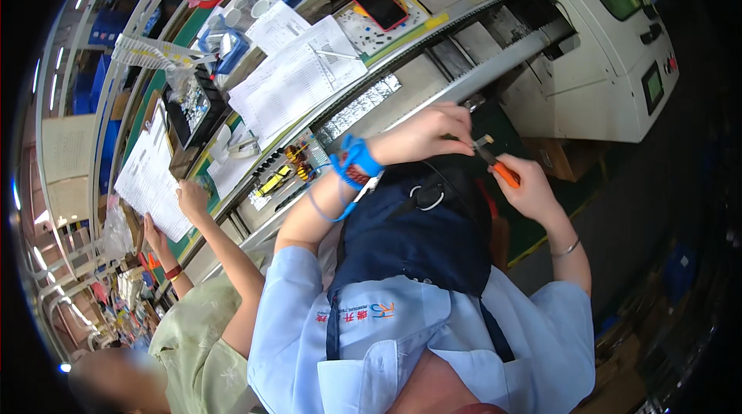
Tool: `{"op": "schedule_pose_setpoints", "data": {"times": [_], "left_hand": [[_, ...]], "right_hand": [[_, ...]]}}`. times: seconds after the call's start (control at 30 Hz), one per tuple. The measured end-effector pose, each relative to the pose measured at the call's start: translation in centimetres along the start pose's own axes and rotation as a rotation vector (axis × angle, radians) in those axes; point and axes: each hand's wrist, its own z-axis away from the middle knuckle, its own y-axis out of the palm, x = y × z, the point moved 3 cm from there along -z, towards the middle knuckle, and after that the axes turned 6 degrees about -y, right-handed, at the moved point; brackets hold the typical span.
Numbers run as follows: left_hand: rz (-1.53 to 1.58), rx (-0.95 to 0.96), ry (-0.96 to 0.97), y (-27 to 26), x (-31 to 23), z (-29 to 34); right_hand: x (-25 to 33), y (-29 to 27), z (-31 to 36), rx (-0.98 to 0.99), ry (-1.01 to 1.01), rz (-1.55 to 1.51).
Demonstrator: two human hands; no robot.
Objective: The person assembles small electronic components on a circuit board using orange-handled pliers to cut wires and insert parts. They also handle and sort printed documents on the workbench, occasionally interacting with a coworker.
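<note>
Both bare forearms reach forward, elbows bent; the left hand (429, 133) is curled with fingers pinched, the right hand (528, 186) closed, fingertips nearly meeting.

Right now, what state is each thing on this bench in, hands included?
Left hand: fingers pinched on something small, hidden.
Right hand: closed around the orange-handled hand tool, tip toward the left fingers.
Blue coiled wrist strap: worn on the left wrist.
Red-cased phone: flat, screen dark.
White printed sheets: lying spread flat.
</note>
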Motion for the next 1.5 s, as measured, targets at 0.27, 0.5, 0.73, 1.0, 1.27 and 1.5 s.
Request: {"op": "schedule_pose_setpoints", "data": {"times": [0.27,0.5,0.73,1.0,1.27,1.5], "left_hand": [[0.203,0.256,-0.039,7.2,6.2,-4.7],[-0.32,-0.798,-0.74,-7.6,22.4,4.5],[-0.394,-0.957,-0.765,-16.3,29.4,3.2],[-0.023,-1.27,-0.682,-16.9,30.7,3.8],[0.381,-1.377,-0.735,-12.1,22.2,10.0],[0.67,-1.421,-0.78,-5.4,14.7,13.1]], "right_hand": [[-15.2,-1.2,8.8,-1.123,0.322,-1.574],[-20.9,2.7,4.3,-0.814,0.773,-1.084],[-13.9,3.1,-16.2,-0.318,0.33,-0.282],[-8.6,6.2,-30.5,-0.101,0.138,-0.266],[10.2,2.2,-36.1,0.247,-0.391,-0.612],[25.0,-9.2,-49.6,-0.544,-1.105,-0.394]]}}
